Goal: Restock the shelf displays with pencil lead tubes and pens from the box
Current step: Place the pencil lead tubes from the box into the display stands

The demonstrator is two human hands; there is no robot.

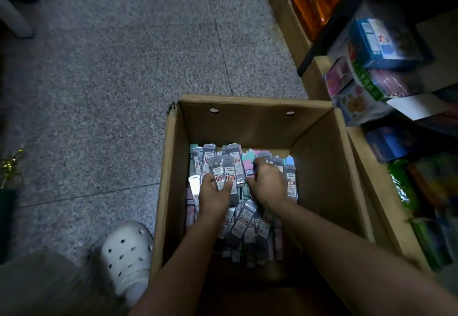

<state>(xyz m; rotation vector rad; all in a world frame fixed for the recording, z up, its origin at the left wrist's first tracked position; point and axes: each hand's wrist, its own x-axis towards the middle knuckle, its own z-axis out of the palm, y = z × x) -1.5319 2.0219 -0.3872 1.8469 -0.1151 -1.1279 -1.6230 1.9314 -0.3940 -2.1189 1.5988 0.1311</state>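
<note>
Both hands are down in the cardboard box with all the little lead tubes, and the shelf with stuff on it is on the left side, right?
Not quite. Both hands, left hand and right hand, are in the cardboard box among the lead tubes, but the shelf stands on the right, as the head view shows.

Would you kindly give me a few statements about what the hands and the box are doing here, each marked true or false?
1. Both hands are inside the cardboard box. True.
2. The left hand holds several lead tube packs. True.
3. The box stands on a shelf. False: it stands on the floor, beside the shelves.
4. The right hand hangs open above the box. False: its fingers are curled down among the packs in the box.
5. A white clog is left of the box. True.
</note>
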